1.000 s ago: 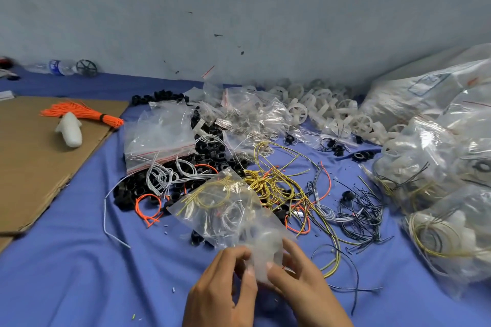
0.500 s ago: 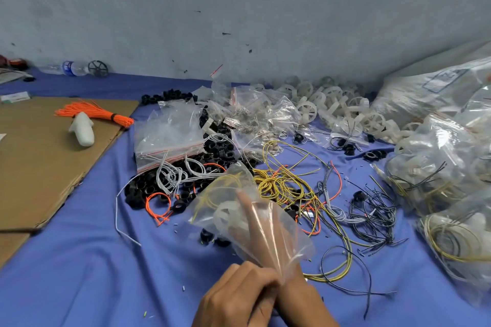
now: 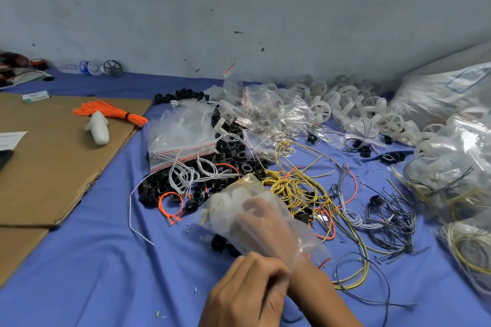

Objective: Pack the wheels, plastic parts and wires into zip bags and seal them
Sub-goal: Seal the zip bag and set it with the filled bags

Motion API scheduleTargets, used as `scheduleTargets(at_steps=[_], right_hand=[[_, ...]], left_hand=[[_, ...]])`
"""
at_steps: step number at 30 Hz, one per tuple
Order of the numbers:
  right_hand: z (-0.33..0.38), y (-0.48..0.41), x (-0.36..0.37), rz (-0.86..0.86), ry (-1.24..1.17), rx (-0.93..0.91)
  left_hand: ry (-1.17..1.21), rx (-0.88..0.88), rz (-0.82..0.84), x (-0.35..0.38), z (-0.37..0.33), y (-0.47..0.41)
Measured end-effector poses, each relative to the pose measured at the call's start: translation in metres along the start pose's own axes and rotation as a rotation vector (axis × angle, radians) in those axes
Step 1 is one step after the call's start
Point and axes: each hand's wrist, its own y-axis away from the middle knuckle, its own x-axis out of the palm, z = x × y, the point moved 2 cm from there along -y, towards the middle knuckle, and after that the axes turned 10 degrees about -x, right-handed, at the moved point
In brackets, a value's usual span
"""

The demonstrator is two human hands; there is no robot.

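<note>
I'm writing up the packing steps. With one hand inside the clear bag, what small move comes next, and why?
Probably draw the right hand out of the zip bag, with the left hand holding its mouth. Its white parts and yellow wire already sit at the closed end, and the red zip strip cannot be pressed shut around a wrist.

The cloth [image 3: 106,260] is blue and the cardboard [image 3: 53,167] brown. One wire bunch [image 3: 111,114] is orange, a tangle of wires [image 3: 295,186] yellow. The rings [image 3: 231,151] are black, the wheels [image 3: 321,110] white.
</note>
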Motion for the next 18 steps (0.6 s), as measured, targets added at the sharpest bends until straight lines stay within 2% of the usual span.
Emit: scheduleTargets(at_steps=[1,2,4,5,6,7,8,11,13,14,16,17,18], right_hand=[[0.002,-0.006,0.003,-0.023,0.080,0.009],[0.012,-0.011,-0.009,0.036,0.056,0.036],[0.020,-0.004,-0.025,0.146,0.216,0.132],[0.016,0.000,-0.017,0.067,0.331,0.018],[0.010,0.006,-0.002,0.175,0.292,-0.033],[0.013,0.018,-0.001,0.409,0.121,0.004],[0.015,0.029,-0.004,0.421,0.010,-0.011],[-0.003,0.054,0.000,-0.017,-0.197,-0.011],[-0.002,0.064,-0.001,-0.084,-0.160,-0.009],[-0.004,0.062,-0.001,-0.033,-0.121,0.016],[-0.004,0.061,-0.001,-0.058,-0.109,-0.063],[-0.002,0.057,0.006,0.011,-0.111,-0.147],[-0.004,0.050,0.013,0.030,-0.085,-0.196]], left_hand=[[-0.006,-0.003,-0.007,-0.001,0.001,-0.002],[-0.014,-0.034,-0.015,-0.004,0.003,-0.003],[-0.062,-0.087,-0.058,-0.007,0.009,-0.006],[-0.078,-0.093,-0.081,-0.008,0.011,-0.007],[-0.089,-0.093,-0.104,-0.007,0.013,-0.007],[-0.079,-0.104,-0.109,-0.006,0.014,-0.006],[-0.069,-0.120,-0.111,-0.003,0.014,-0.004],[-0.050,-0.189,-0.077,0.010,0.017,0.004],[0.022,-0.199,0.005,0.019,0.015,0.013],[0.026,-0.201,0.052,0.023,0.019,0.022],[0.018,-0.234,0.133,0.030,0.024,0.025],[0.012,-0.329,0.111,0.035,0.033,0.018],[0.038,-0.458,0.173,0.045,0.036,0.008]])
